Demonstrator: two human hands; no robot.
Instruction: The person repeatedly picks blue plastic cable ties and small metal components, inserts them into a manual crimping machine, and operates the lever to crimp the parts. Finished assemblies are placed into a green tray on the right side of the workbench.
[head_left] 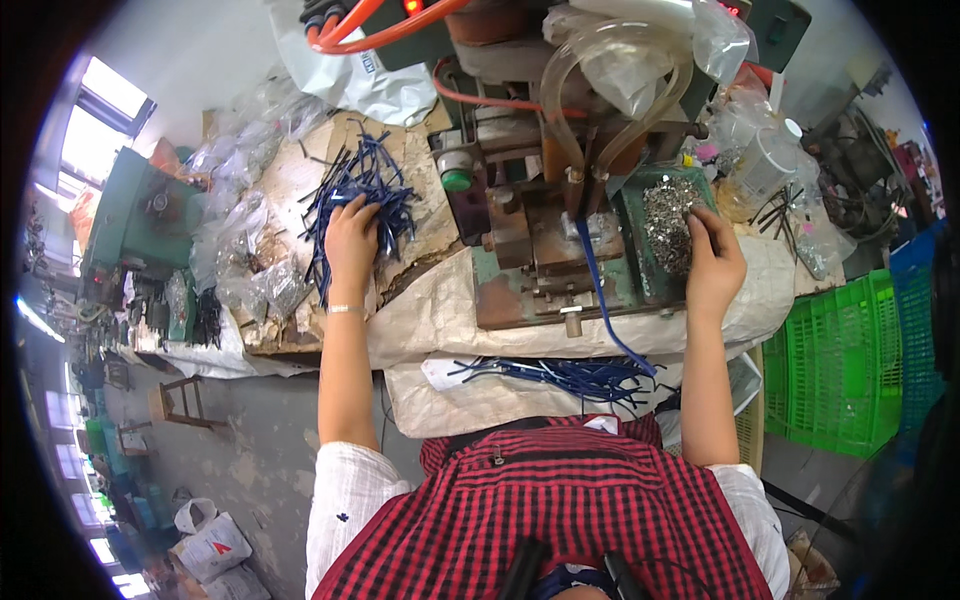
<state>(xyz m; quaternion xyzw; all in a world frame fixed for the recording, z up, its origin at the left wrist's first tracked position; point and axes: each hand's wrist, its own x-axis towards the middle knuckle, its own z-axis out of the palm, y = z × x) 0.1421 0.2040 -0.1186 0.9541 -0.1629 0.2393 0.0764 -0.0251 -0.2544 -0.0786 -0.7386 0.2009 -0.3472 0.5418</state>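
Observation:
My left hand [352, 240] reaches into a loose pile of dark blue strips [375, 165] on the worn board at the left. Its fingers curl down onto some of the strips. My right hand [716, 262] is at the edge of a green tray [632, 235] heaped with small shiny metal pieces [668, 215]. Thumb and fingertips are pinched together there; whatever lies between them is too small to make out. Between my hands stands a press-like machine [530, 240]. One blue strip [600, 290] hangs from its middle and curves down toward me.
More blue strips [560, 375] lie across the cloth at my lap. Plastic bags [245, 250] crowd the left, and a clear plastic tub [765, 160] stands at the right. Green crates [835, 360] are stacked beside the bench. Orange hoses [375, 30] run above the machine.

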